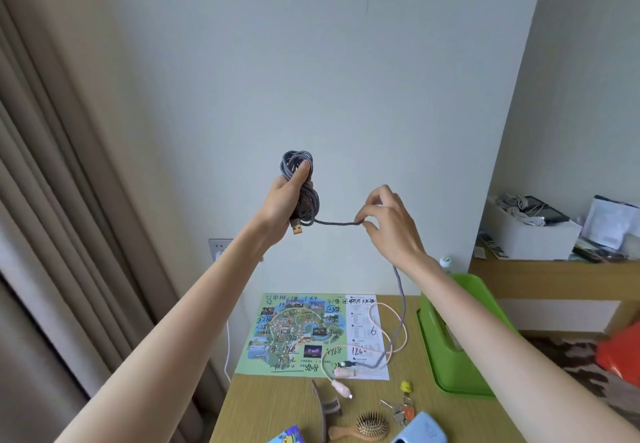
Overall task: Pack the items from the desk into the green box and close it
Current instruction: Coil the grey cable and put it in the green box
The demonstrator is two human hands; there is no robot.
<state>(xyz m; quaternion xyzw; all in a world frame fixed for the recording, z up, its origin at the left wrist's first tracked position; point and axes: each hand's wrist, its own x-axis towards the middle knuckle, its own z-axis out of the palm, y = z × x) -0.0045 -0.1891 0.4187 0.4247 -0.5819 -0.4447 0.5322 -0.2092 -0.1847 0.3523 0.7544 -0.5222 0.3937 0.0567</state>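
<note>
My left hand [282, 205] is raised in front of the wall, closed around a coiled bundle of grey braided cable [300, 179], whose gold USB plug hangs below the fist. My right hand [388, 221] pinches the same cable's loose strand, which runs down to the wooden desk [277, 404]. The green box [457, 359] stands open on the desk's right side, partly hidden by my right forearm. On the desk lie a colourful map sheet [298, 332], a pink cable [341, 380], a hair claw [327, 404], a wooden hairbrush [367, 427], keys [401, 408] and a light blue item [420, 430].
A curtain [52, 200] hangs at the left beside a wall socket [220, 247]. A wooden shelf [554, 273] at the right carries a white box and papers. An orange bag [620, 352] lies on the floor at the right. A colourful card edge [287, 435] shows at the bottom.
</note>
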